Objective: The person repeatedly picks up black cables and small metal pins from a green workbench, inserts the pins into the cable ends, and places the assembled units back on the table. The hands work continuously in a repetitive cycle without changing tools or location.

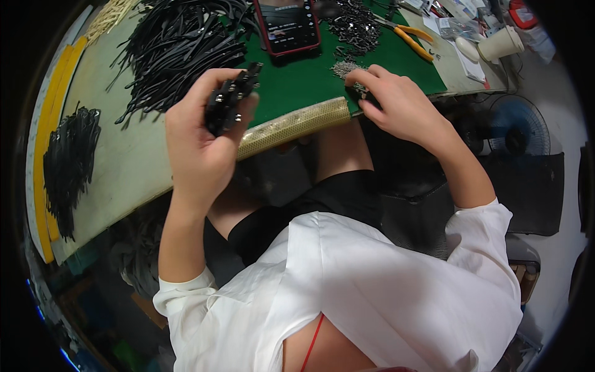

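Note:
My left hand [207, 133], raised over the near edge of the table, is closed around a bunch of black strap pieces [230, 99] with small shiny metal fittings. My right hand [396, 102] rests at the table's front edge, its fingers curled down to a small heap of tiny silvery metal pieces [345, 68]. Something dark shows between its thumb and fingers, too small to make out. Farther back lies a pile of small dark metal parts [353, 31]. A large heap of black straps [183, 53] spreads over the back left.
A green mat [279, 80] covers the middle of the table, with a gold mesh-patterned roll [297, 126] along its front edge. A phone [287, 28] stands behind. Orange-handled pliers [412, 42] and a white cup [502, 42] are at right, yellow rulers [52, 136] and more straps [71, 161] at left.

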Demonstrator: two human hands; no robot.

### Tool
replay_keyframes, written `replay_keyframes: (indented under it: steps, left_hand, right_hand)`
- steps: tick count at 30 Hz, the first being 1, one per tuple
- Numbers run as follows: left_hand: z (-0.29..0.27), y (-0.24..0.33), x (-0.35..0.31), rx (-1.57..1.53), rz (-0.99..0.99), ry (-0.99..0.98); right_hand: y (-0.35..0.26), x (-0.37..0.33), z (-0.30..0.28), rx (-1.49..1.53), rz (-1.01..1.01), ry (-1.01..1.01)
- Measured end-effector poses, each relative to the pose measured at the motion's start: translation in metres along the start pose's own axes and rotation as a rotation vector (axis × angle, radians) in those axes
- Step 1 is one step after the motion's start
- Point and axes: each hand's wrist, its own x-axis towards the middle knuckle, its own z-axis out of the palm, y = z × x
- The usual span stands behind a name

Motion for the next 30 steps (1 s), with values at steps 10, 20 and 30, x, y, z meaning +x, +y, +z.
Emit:
replay_keyframes:
  steps: [10,20,30]
  left_hand:
    - [0.019,-0.001,-0.007,0.372,0.437,0.115]
    - [0.014,-0.003,-0.011,0.452,0.482,0.107]
    - [0.014,0.003,-0.012,0.472,0.482,0.070]
  right_hand:
    - [-0.085,-0.004,-0.010,1.496,0.142,-0.152]
    - [-0.089,0.000,-0.003,1.617,0.124,-0.187]
    - [-0.101,-0.006,-0.002,1.418,0.104,-0.020]
